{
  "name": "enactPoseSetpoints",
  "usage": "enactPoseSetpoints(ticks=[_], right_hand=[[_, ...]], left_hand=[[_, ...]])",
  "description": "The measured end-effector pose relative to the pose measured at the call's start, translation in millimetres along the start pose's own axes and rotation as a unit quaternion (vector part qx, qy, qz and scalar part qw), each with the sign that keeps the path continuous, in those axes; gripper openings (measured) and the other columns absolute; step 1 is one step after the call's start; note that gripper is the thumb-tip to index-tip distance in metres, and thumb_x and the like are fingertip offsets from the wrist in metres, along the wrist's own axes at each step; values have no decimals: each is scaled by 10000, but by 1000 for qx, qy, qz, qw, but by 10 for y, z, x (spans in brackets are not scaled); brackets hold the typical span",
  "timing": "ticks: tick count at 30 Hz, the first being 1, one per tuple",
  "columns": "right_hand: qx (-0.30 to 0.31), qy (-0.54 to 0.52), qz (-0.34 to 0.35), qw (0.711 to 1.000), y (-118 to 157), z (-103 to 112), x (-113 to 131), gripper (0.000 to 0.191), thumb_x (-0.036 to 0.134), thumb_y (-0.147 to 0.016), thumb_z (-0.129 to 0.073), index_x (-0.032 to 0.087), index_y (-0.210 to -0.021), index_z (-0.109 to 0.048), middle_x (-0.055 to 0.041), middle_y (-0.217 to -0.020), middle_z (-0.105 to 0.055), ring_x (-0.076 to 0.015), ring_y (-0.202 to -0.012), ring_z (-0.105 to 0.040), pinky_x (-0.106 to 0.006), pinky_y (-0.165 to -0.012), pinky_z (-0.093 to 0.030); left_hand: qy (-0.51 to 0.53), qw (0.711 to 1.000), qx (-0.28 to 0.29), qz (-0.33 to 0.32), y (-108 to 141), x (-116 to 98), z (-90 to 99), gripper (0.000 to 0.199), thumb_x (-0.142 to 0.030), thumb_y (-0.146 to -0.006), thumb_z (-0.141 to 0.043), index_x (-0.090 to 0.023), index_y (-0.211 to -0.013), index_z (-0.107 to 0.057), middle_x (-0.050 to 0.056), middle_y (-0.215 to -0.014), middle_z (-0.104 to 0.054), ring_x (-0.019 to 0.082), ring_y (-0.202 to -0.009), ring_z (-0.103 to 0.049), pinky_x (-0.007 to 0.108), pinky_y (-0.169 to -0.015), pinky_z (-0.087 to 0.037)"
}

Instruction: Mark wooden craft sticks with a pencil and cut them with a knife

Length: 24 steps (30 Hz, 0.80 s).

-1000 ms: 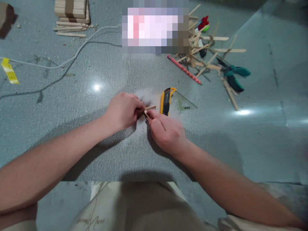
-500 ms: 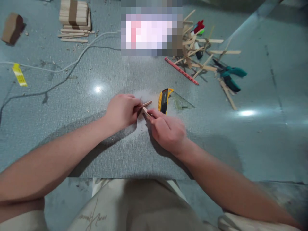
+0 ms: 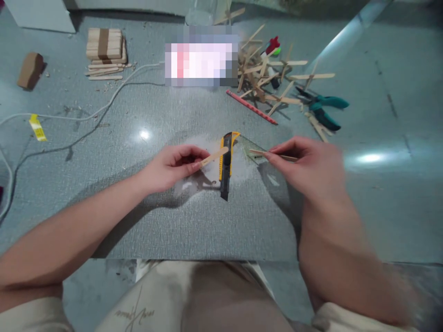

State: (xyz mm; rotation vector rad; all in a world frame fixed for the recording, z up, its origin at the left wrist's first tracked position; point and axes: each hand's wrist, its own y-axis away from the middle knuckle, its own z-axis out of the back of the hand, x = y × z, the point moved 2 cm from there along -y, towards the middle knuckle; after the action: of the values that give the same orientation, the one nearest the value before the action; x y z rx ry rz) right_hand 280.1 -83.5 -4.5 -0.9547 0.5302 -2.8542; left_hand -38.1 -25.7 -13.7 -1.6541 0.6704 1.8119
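Between thumb and fingers, my left hand pinches a popsicle stick, whose rounded end reaches over a yellow and black utility knife. The knife lies on the table, its blade end toward me. To the right, my right hand grips another popsicle stick, held above a clear triangular ruler. The two sticks are apart. Part of the right-hand stick is hidden by my fingers.
At the back right lie a heap of joined popsicle sticks, a red pencil and green-handled pliers. A banded stack of sticks sits at back left. A white cable crosses the left side toward a blurred-out screen.
My hands have separated: the right hand has moved right with its stick. The left hand has turned, showing its stick's flat face. The utility knife is now fully uncovered.
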Motion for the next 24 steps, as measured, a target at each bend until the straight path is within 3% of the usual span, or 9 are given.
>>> enactPoseSetpoints(ticks=[4,7,9,11,13,16,17,19,24], right_hand=[[54,64,31,996,-80,138,-167,212,391,-828,-854,276,-720,-711,10,-564,-686,-143,-418,-579,-278,-360,-351],[4,43,21,999,-115,159,-113,215,351,-794,-884,268,-713,-702,-16,-573,-664,-144,-445,-554,-295,-401,-339],[-50,-15,11,999,-85,100,52,196,346,-818,-865,272,-759,-693,-26,-607,-659,-166,-506,-583,-300,-428,-371],[-47,-63,16,997,1,-25,315,142,412,-1000,-655,281,-964,-697,-35,-732,-722,-170,-571,-647,-297,-482,-483],[28,-124,47,991,125,-178,635,265,493,-1041,-561,265,-1121,-670,-23,-810,-766,-165,-601,-709,-295,-532,-579],[95,-162,92,978,304,-317,1034,172,383,-987,-680,263,-1110,-683,3,-879,-797,-156,-707,-766,-274,-652,-632],[85,-163,103,978,343,-330,1113,73,289,-992,-673,262,-1057,-693,11,-868,-804,-144,-702,-764,-262,-671,-628],[67,-166,122,976,388,-331,1188,64,208,-989,-669,258,-1016,-698,5,-897,-823,-146,-731,-779,-260,-689,-634],[52,-174,177,967,399,-298,1146,120,172,-996,-655,266,-1057,-699,-4,-951,-838,-175,-810,-815,-293,-694,-666]], left_hand=[[-4,1000,15,6,19,-53,-30,255,-379,-982,-636,-173,-1123,-689,87,-1062,-753,150,-909,-715,268,-783,-583],[-25,1000,17,7,30,-107,-69,259,-379,-996,-605,-176,-1135,-683,78,-1037,-746,142,-897,-705,258,-771,-576],[-106,994,12,-31,50,-151,-104,216,-314,-1005,-565,-177,-1112,-693,66,-986,-735,131,-838,-690,250,-736,-565],[-242,962,-17,-121,96,-204,-135,191,-224,-993,-545,-181,-1084,-707,67,-974,-732,137,-823,-692,263,-733,-563],[-368,896,-65,-239,176,-260,-154,188,-176,-969,-571,-200,-1090,-713,79,-1025,-754,172,-912,-723,296,-778,-573],[-454,814,-42,-361,301,-329,-172,154,-191,-961,-640,-262,-1075,-717,43,-1044,-788,177,-938,-751,286,-744,-561],[-457,803,-27,-381,331,-355,-169,161,-177,-958,-643,-276,-1060,-719,30,-1041,-795,176,-950,-759,279,-726,-554],[-454,798,-4,-396,364,-404,-157,176,-164,-960,-629,-297,-1023,-724,6,-1037,-806,172,-961,-770,276,-705,-549],[-493,788,-22,-368,353,-415,-149,176,-204,-986,-592,-320,-987,-724,-26,-1014,-816,154,-931,-771,288,-722,-564]])
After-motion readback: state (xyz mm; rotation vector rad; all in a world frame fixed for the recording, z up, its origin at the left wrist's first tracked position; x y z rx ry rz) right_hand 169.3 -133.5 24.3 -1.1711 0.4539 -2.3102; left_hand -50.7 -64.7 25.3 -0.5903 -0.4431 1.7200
